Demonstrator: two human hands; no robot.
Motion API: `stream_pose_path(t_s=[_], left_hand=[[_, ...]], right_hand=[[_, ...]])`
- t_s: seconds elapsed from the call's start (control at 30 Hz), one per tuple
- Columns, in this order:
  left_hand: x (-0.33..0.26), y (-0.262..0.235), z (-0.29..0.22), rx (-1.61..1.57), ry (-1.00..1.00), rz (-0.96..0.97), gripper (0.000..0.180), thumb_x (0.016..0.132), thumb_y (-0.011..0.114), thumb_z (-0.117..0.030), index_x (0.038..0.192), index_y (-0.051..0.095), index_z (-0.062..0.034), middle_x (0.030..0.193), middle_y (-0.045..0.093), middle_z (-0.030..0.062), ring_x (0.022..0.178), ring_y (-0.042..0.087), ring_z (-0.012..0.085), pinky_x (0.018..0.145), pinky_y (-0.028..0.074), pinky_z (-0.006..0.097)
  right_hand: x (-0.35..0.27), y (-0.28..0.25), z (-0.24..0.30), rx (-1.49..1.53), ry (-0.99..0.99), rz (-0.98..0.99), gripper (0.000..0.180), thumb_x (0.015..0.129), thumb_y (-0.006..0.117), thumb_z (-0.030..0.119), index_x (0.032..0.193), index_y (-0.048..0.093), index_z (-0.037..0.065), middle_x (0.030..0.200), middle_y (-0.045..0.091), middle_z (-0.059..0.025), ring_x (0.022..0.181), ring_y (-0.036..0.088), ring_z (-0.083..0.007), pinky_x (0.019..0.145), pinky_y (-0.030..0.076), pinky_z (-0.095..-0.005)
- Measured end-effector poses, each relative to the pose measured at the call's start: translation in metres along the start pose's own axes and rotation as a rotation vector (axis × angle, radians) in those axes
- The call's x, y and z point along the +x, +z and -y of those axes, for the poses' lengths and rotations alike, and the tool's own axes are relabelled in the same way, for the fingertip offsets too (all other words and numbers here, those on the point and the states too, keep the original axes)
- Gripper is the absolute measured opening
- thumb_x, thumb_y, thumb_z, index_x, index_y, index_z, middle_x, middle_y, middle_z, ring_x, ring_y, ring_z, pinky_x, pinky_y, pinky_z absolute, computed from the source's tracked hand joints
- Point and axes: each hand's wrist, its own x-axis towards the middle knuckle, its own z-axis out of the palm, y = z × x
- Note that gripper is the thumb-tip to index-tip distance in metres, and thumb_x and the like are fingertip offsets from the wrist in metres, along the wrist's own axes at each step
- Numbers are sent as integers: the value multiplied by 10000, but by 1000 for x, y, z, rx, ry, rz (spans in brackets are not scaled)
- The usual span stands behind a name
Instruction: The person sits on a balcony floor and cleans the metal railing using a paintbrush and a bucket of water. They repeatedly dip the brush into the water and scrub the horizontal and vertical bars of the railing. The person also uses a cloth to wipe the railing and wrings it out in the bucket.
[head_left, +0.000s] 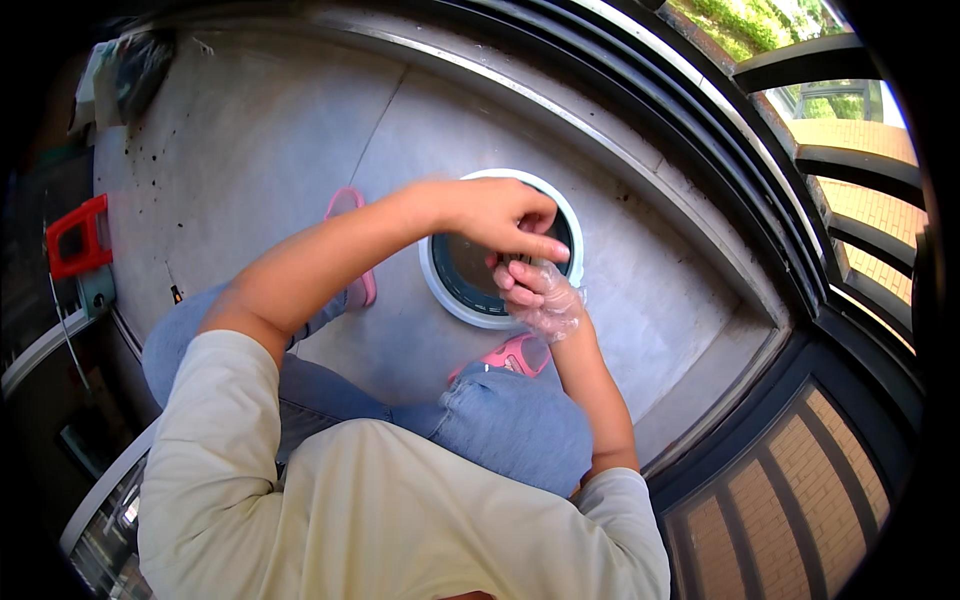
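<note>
Both hands are close together over a round pot (434, 275) with a pale rim and a dark green inside, standing on the floor. My left hand (505, 217) is bare and reaches across the pot from the left, its fingers curled down and the thumb stretched toward the right hand. Just below it, my right hand (543, 298) wears a clear plastic glove (562, 322), loose and wrinkled about the wrist. Its fingers are bent inward beneath the left hand. Whatever lies between the fingers is hidden or too small to name.
My pink clogs (520, 355) stand near the pot on the grey floor (270, 120). A raised ledge and dark railing (830, 62) curve along the right. On the left are a red plastic frame-like object (78, 236) and a glass-fronted door frame (100, 505). Bags (125, 75) lie far left.
</note>
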Motion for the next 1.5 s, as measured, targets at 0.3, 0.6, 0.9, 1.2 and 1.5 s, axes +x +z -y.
stream_pose_path(t_s=[0.3, 0.6, 0.9, 1.2, 1.5], left_hand=[[-15, -26, -36, 298, 129, 291, 602, 868, 400, -540, 652, 531, 7, 664, 554, 201, 637, 537, 384, 603, 440, 433], [-23, -11, -16, 209, 3, 8, 497, 905, 410, -313, 560, 536, 21, 554, 541, 210, 523, 514, 412, 520, 437, 425], [-19, 71, 76, -98, -670, -401, 473, 877, 381, -320, 745, 632, 58, 712, 595, 282, 737, 604, 418, 715, 466, 442], [-18, 10, 11, 32, -469, -69, 546, 866, 426, -479, 833, 650, 17, 775, 622, 227, 720, 601, 352, 667, 463, 391], [-37, -15, -51, 265, -255, 230, 535, 907, 401, -426, 683, 663, -16, 583, 585, 195, 591, 578, 372, 616, 480, 407]], right_hand=[[0, 50, -3, -55, 28, 353, 279, 824, 645, 253, 932, 469, 65, 552, 323, 56, 451, 273, -47, 452, 216, -206], [32, 43, -7, -978, -346, -182, 192, 863, 543, 251, 788, 537, 75, 605, 522, -61, 535, 504, -179, 510, 392, -336], [60, 2, -7, -1941, -360, -663, 214, 768, 541, 236, 823, 646, 58, 822, 651, -180, 767, 631, -359, 701, 506, -433], [42, 11, 6, -1012, -76, -302, 149, 784, 612, 190, 722, 550, 69, 608, 488, -33, 510, 460, -144, 472, 355, -300], [8, 58, -2, -483, 168, 191, 271, 872, 569, 229, 647, 453, 133, 553, 349, 36, 487, 329, -83, 459, 268, -245]])
